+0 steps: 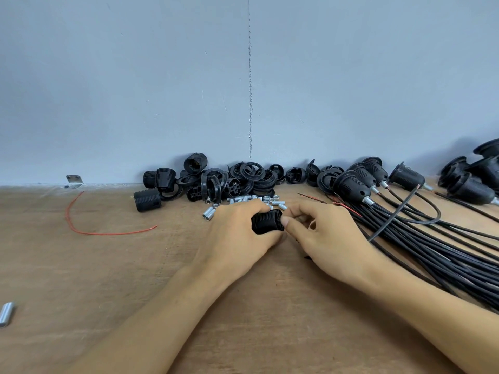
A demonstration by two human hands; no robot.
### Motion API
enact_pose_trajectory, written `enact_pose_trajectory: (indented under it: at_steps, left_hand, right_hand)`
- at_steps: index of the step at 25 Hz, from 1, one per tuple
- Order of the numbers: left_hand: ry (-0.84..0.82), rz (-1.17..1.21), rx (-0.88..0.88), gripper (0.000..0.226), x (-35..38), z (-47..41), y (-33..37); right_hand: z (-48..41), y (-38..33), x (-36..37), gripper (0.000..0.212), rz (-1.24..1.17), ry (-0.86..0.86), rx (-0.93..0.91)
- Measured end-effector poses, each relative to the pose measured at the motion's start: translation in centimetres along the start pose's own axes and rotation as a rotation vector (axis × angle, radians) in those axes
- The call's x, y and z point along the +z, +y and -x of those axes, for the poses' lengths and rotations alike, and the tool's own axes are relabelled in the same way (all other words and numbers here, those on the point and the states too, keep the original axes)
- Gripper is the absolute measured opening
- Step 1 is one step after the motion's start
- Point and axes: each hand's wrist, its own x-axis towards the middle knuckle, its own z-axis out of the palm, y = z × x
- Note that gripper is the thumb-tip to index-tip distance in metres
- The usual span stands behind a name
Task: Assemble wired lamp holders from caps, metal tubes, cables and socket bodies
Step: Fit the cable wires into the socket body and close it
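Head camera, from the near edge outward: two bare forearms reach in from the bottom over a brown wooden table (108, 265). Far out at the near left edge lies a lone short silver metal tube (6, 313), well apart from everything else.

In the middle of the table the two hands meet. The left hand (237, 233) is wrapped around a black ribbed plastic socket body (266, 225), fingers curled over its top, holding it on its side just above the wood. The right hand (324, 233) is against the socket body's right end, thumb and forefinger pinched there and the other fingers curled under; what, if anything, sits between those fingertips is hidden. A single black cable (391, 220) rises from behind the right hand and slants up to the right.

To the right of the hands a thick bundle of black cables (432, 252) fans across the table towards the near right corner. To the left, well apart, a thin red wire (81, 228) lies in a loose curve.

Just beyond the knuckles is a scatter of small silver metal tubes (251, 199). Behind them, against the wall, sits a heap of black plastic caps, rings and socket bodies (216, 182). Further right, a row of assembled black lamp holders (353, 186) lies with the cables trailing from their metal tubes. A small metal bracket (73, 180) sits at the foot of the pale blue-grey wall (135, 76).
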Motion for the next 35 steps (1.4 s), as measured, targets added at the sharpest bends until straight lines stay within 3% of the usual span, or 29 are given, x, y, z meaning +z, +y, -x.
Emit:
enact_pose_trajectory:
  at_steps: [6, 16, 19, 22, 25, 35]
  left_hand:
    - [-0.043, 0.034, 0.031, 0.036, -0.2, -0.1, -0.3]
    - [-0.045, -0.090, 0.124, 0.027, 0.3, 0.1, 0.2]
    - [-0.036, -0.119, 0.124, 0.020, 0.2, 0.3, 0.6]
    - [-0.033, -0.092, 0.100, 0.036, 0.0, 0.2, 0.8]
    - [-0.020, -0.088, 0.061, 0.021, 0.3, 0.1, 0.8]
    - [-0.008, -0.152, 0.076, 0.018, 0.3, -0.1, 0.3]
  right_hand:
    - [0.0, -0.1, -0.6, 0.011, -0.061, 0.021, 0.015]
    - [0.0, -0.2, -1.0, 0.017, 0.229, -0.051, -0.174]
    - [0.0, 0.0, -0.5, 0.019, 0.151, -0.041, -0.122]
    - [0.1, 0.2, 0.1, 0.018, 0.060, -0.006, -0.036]
    - [-0.1, 0.3, -0.1, 0.016, 0.017, 0.017, 0.017]
    - [-0.3, 1.1, -0.2, 0.017, -0.015, -0.011, 0.000]
